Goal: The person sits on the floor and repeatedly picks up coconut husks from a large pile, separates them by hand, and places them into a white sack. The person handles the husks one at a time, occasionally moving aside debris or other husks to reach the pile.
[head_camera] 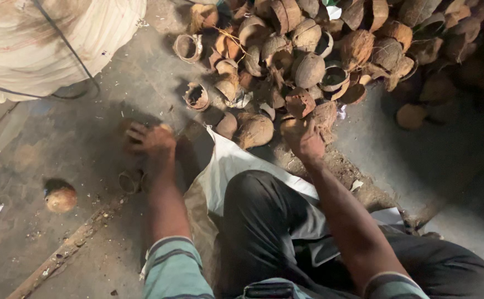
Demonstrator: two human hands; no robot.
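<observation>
Brown and tan coconut shells (308, 66), some fibrous and pale, others dark inside, heap across a grey, dust-stained floor (87, 111). A single orange-brown coconut (60, 198) lies apart on the grey. A cream sack (48, 39) with faint brown streaks and a thin black cord (65, 44) fills the upper corner. A white woven bag (236, 166) shows beneath black trousers (264, 221). The sleeves (172, 268) are pale green with darker grey stripes. A brown wooden stick (65, 252) crosses the speckled floor.
</observation>
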